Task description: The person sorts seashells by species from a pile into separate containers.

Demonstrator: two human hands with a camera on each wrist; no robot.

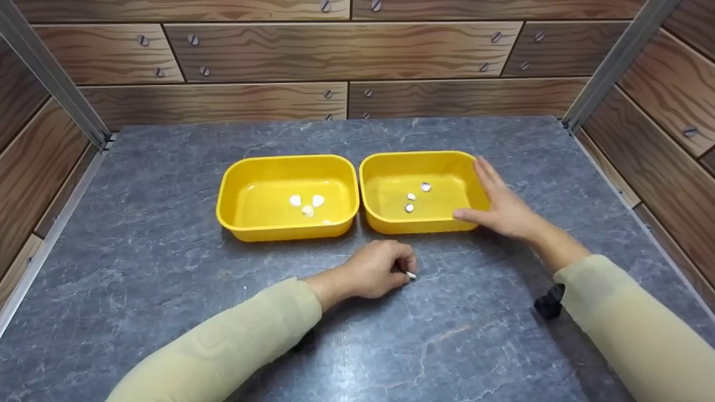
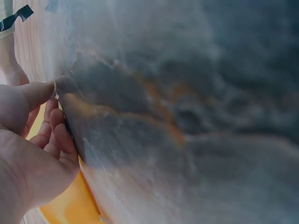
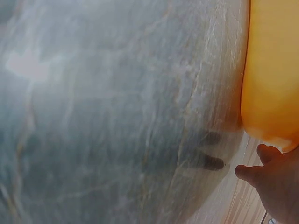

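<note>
In the head view my left hand [image 1: 380, 269] is low over the table, in front of the two yellow bins. Its thumb and fingertips pinch a small white shell-like piece [image 1: 411, 275], mostly hidden by the fingers. My right hand [image 1: 511, 212] lies at the right end of the right bin [image 1: 416, 225], fingers extended along the outside and thumb over the front rim. Three small whitish pieces [image 1: 425, 187] lie inside that bin. Several white shell-like pieces [image 1: 308, 210] lie on the floor of the left bin [image 1: 285, 233].
The bins stand side by side on a grey marbled table [image 1: 156, 268], their ends nearly meeting. Wood-patterned panels [image 1: 341, 53] close off the back and both sides. A black device [image 1: 550, 301] hangs under the right sleeve [image 1: 631, 312].
</note>
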